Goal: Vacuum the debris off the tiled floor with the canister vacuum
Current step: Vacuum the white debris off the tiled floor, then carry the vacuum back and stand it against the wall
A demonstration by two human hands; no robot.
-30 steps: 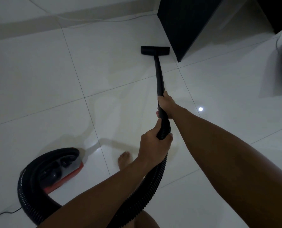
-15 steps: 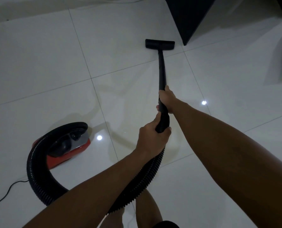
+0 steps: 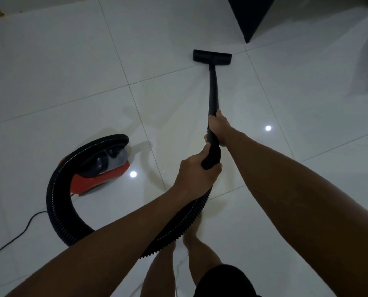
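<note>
A: Floor (image 3: 75, 67), white glossy tile, takes up most of the view; no debris visible in this dim light. Dark cabinet (image 3: 251, 16) at top, corner near the nozzle. Canister vacuum (image 3: 101, 172), red, sits on the floor to the left, ribbed hose (image 3: 56, 202) looping over it and back to the hands

B: Grip?

A: Right hand (image 3: 218, 129) wraps the wand (image 3: 213, 91) higher up; left hand (image 3: 197, 174) is clenched round the handle end where the hose joins. Nozzle (image 3: 212, 57) lies flat on the tile, just short of the cabinet corner

B: Technique note?

A: My judgement: keep the nozzle flat, use slow overlapping strokes along the grout lines, work up to the cabinet edge, mind the power cord (image 3: 13, 234) and hose slack
</note>
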